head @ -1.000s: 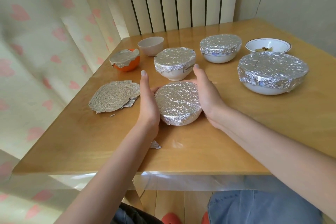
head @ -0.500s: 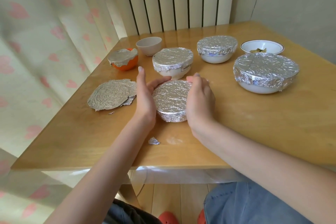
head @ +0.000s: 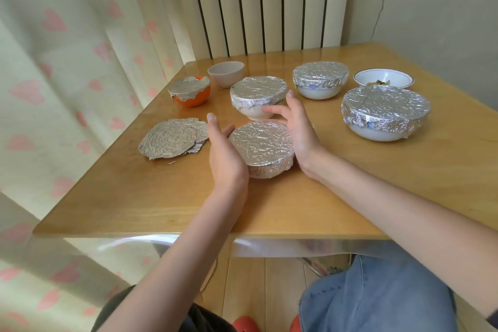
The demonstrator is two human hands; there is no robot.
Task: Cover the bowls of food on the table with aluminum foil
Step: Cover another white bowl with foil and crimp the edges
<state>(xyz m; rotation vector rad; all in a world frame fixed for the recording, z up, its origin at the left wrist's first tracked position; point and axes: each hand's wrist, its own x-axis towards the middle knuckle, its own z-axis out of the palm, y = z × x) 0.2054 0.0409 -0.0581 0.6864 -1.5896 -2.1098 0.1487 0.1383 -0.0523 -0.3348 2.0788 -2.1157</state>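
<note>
A foil-covered bowl (head: 262,147) stands in the middle of the wooden table (head: 336,191). My left hand (head: 225,155) presses flat against its left side, fingers straight. My right hand (head: 297,127) lies against its right side with relaxed fingers spread above the far rim. Behind it stand three more foil-covered white bowls: a middle bowl (head: 258,94), a far bowl (head: 320,77) and a large bowl (head: 384,112) on the right. An orange bowl (head: 190,90) at the far left is partly covered with foil. A white bowl with food (head: 383,79) at the far right has no cover.
A crumpled round foil sheet (head: 172,140) lies flat left of my left hand, with a small foil scrap beside it. An empty beige cup-bowl (head: 225,73) stands at the back. A curtain hangs left of the table; a radiator stands behind it.
My right hand has slid from the bowl's near right side toward its far rim, fingers opening. The left hand stays pressed on the left side. The camera view shifted slightly.
</note>
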